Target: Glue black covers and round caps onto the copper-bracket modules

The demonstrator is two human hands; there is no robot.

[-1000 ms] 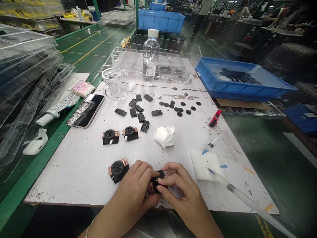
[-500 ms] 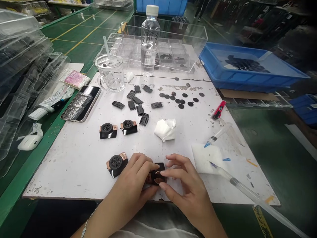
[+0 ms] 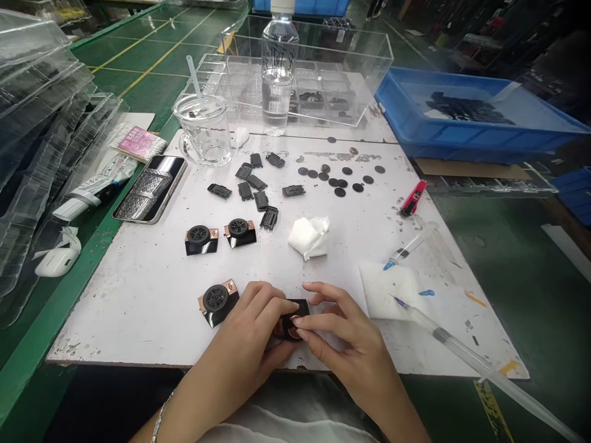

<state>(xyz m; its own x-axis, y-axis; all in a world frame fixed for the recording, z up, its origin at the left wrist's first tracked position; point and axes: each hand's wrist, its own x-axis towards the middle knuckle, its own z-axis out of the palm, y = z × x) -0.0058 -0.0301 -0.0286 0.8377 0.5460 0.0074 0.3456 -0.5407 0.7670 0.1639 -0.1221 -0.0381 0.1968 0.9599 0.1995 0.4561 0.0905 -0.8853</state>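
Three wheeled blocks (image 3: 215, 298) look done on the bench (image 3: 138, 335), and here's the fourth block (image 3: 303, 306) near the front edge, seemingly unfinished, clasped in my left fingers (image 3: 277, 306), my right fingers (image 3: 325, 323) bunched at its round middle, pinching or not I can't tell.

Slim silvery chain bracelet (image 3: 161, 410) on the left wrist (image 3: 184, 403); pale, creased clothing (image 3: 277, 426).

I see open table (image 3: 138, 320) left of the wheel-topped block (image 3: 217, 299) beside the left hand (image 3: 253, 326); crumpled tissue (image 3: 308, 237) stands in the way ahead of the right hand (image 3: 344, 326); a long syringe (image 3: 455, 346) and white pad (image 3: 378, 289) obstruct its right side; a bare lane runs from the tissue to the red cutter (image 3: 414, 198).
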